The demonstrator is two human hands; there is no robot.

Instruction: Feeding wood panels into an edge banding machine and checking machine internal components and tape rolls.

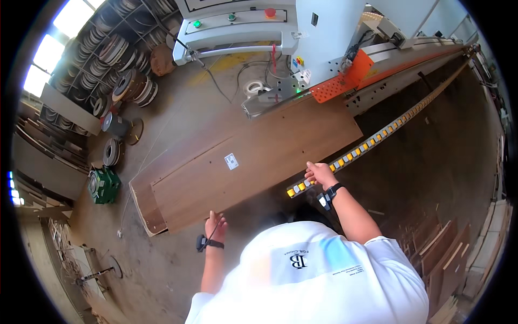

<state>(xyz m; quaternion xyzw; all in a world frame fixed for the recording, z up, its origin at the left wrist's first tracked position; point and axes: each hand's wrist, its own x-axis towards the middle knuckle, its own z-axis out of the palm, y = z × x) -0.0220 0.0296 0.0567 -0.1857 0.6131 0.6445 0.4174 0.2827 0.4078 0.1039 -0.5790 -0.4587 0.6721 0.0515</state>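
Observation:
A long brown wooden panel [270, 148] stretches in front of me, slanting from the lower left up to the machine at the right. A second brown panel [144, 201] shows beneath it along the left end and far side. A small white label [231, 161] is stuck on the upper panel. At the near edge, towards the left end, my left hand [216, 227] has its fingers closed on the panel. Farther right along that edge, my right hand [321, 174] grips the panel, above the roller rail. Both wrists wear black bands.
The rail with yellow and grey rollers [372, 141] runs off to the far right. A pale machine [329, 32] with an orange perforated guard [345, 78] stands ahead. Edge-band rolls [132, 86] and a green machine part [103, 184] lie left; boards [442, 254] lean at lower right.

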